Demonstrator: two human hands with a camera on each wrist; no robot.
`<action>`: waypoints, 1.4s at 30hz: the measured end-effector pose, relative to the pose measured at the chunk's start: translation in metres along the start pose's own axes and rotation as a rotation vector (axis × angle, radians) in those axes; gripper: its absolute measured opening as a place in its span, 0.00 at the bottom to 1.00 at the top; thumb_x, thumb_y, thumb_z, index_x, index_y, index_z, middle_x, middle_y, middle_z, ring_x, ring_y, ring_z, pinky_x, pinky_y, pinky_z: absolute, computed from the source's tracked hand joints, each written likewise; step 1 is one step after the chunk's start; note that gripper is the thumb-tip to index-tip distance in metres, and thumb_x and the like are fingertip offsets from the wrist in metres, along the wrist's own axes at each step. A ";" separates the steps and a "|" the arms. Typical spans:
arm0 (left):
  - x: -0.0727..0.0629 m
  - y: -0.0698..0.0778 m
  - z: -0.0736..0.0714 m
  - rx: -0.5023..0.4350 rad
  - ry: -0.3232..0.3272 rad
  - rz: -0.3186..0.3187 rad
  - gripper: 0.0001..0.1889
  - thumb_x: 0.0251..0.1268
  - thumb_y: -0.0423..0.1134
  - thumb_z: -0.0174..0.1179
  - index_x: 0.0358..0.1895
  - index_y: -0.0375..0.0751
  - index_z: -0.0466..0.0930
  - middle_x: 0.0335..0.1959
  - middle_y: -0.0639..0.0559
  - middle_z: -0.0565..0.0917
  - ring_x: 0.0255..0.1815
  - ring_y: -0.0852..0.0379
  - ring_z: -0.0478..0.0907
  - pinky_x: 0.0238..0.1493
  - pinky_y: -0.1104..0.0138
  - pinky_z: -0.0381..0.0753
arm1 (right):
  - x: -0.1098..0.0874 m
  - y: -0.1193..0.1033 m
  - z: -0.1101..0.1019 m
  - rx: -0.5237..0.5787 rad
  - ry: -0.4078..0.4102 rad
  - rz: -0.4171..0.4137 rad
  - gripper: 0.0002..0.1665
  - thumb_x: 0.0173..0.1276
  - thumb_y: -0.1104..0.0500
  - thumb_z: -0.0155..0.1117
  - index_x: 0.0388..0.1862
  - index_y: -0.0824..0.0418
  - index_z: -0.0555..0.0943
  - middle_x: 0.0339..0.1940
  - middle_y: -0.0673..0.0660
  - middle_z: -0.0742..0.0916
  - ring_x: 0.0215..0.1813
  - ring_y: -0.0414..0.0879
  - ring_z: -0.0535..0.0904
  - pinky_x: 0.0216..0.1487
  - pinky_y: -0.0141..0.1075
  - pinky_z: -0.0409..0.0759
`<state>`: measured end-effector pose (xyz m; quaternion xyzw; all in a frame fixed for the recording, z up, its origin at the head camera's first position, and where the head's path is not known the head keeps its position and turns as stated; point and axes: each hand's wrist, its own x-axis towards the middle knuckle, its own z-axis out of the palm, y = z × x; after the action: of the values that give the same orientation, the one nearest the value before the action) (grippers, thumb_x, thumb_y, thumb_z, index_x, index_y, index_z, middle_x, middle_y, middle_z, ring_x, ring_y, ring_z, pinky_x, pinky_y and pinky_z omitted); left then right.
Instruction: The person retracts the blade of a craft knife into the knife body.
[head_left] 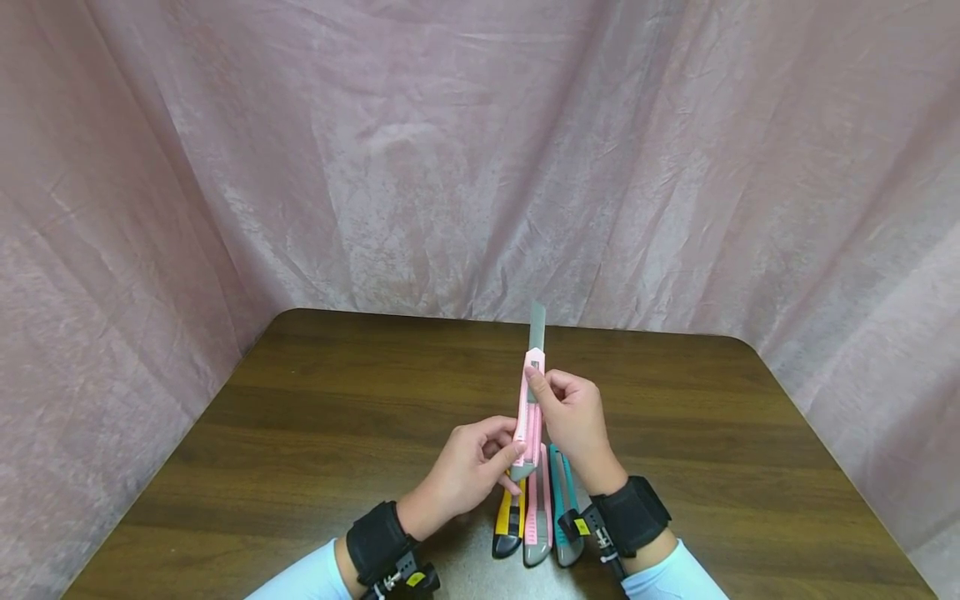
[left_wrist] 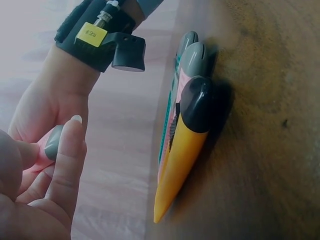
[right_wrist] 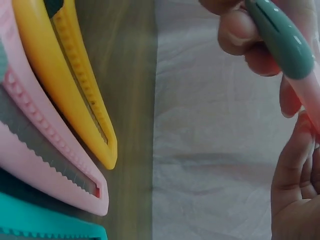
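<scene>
A pink utility knife (head_left: 528, 429) is held up off the table, its long blade (head_left: 537, 325) sticking out and pointing away from me. The fingers and thumb of my left hand (head_left: 467, 468) pinch its lower end, near the grey end cap (right_wrist: 287, 45). My right hand (head_left: 579, 421) grips the upper body, with the thumb lying along the front of the handle. Below the hands, a yellow knife (head_left: 510, 527), a second pink knife (head_left: 537, 521) and a teal knife (head_left: 564, 496) lie side by side on the table; the hands partly cover them in the head view.
The dark wooden table (head_left: 337, 392) has rounded far corners. Behind it and at both sides hangs a pale pink curtain (head_left: 420, 167). Each wrist wears a black band (head_left: 633, 515) with a small camera attached.
</scene>
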<state>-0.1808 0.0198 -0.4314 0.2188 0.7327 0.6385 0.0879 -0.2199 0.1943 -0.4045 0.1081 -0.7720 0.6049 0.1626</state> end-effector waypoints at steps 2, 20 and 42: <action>0.000 0.000 0.000 0.002 0.003 -0.004 0.16 0.76 0.35 0.60 0.62 0.36 0.78 0.38 0.40 0.84 0.28 0.58 0.85 0.31 0.54 0.92 | 0.000 0.000 0.001 0.004 -0.004 -0.011 0.26 0.75 0.46 0.65 0.19 0.60 0.80 0.14 0.53 0.70 0.17 0.43 0.64 0.15 0.29 0.56; -0.001 0.002 -0.003 0.010 0.011 -0.021 0.17 0.76 0.36 0.60 0.64 0.40 0.79 0.38 0.42 0.84 0.30 0.47 0.87 0.34 0.50 0.91 | 0.001 0.002 0.001 -0.003 -0.051 -0.013 0.31 0.76 0.45 0.64 0.15 0.60 0.75 0.12 0.51 0.68 0.16 0.41 0.62 0.15 0.29 0.55; 0.001 0.006 -0.005 -0.001 0.026 -0.018 0.17 0.76 0.35 0.60 0.63 0.40 0.78 0.38 0.42 0.83 0.35 0.35 0.86 0.35 0.48 0.91 | 0.000 0.001 0.001 0.005 -0.071 -0.024 0.26 0.76 0.48 0.65 0.18 0.59 0.78 0.14 0.53 0.72 0.18 0.42 0.66 0.16 0.29 0.60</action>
<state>-0.1823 0.0162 -0.4245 0.2039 0.7353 0.6409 0.0840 -0.2202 0.1935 -0.4060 0.1393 -0.7744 0.6005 0.1423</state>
